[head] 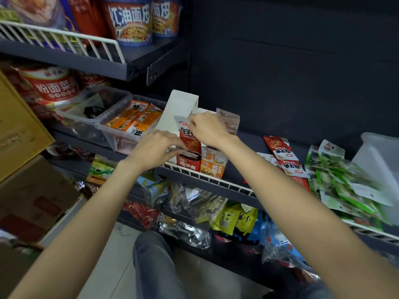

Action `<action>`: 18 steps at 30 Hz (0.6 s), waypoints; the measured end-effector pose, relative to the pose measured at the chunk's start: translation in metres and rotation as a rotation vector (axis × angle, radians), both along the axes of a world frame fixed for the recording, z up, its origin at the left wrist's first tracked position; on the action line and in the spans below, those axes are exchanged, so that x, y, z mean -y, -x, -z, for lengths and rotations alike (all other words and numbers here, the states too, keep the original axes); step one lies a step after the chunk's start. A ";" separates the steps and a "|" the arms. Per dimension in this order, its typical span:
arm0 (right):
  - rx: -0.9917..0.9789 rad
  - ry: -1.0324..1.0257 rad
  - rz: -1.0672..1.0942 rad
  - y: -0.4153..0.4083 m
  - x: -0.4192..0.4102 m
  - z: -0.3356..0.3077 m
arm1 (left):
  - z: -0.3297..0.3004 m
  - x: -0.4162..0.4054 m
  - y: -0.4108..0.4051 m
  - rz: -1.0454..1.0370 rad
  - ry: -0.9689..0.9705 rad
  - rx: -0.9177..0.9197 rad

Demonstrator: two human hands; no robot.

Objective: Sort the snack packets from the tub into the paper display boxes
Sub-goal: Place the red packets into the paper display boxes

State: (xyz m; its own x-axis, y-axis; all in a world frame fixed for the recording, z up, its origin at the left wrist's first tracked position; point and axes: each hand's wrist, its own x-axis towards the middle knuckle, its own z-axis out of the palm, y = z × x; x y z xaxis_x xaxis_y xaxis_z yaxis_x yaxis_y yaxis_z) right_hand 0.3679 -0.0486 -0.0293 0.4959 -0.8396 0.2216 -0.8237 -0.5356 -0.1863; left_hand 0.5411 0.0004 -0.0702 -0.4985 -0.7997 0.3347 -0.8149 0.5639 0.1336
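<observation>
My right hand (208, 128) pinches the top of a red snack packet (188, 137) that stands upright in a red paper display box (187, 164) on the middle shelf. My left hand (156, 148) rests at the left rim of that box, fingers curled against it. An orange paper display box (213, 164) stands right beside the red one. Behind them a white box flap (180, 108) rises. A clear plastic tub (129, 124) to the left holds orange packets. More red packets (285, 156) and green packets (341, 182) lie loose on the shelf to the right.
A white wire rail (216, 182) edges the shelf front. A white tub (380, 160) sits at the far right. Noodle cups (129, 20) fill the upper shelf, bagged snacks (194, 212) the lower one. Cardboard cartons (28, 190) stand at the left. My knee (155, 264) is below.
</observation>
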 end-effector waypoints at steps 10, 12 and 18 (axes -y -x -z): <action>-0.139 -0.375 -0.096 0.017 0.001 0.011 | 0.010 -0.006 0.012 -0.122 0.181 -0.093; -0.141 -0.393 -0.116 0.018 -0.002 0.011 | 0.010 -0.008 0.013 -0.161 0.148 -0.103; 0.376 -0.243 -0.075 0.068 -0.037 -0.003 | -0.016 -0.036 0.031 -0.243 0.086 -0.071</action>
State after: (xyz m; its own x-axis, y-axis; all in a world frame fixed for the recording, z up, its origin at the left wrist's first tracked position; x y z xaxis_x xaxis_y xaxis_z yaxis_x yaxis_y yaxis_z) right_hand 0.2998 -0.0114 -0.0259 0.4801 -0.8543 0.1990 -0.6356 -0.4952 -0.5923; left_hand 0.5102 0.0360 -0.0543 -0.2687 -0.8601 0.4336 -0.9180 0.3650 0.1551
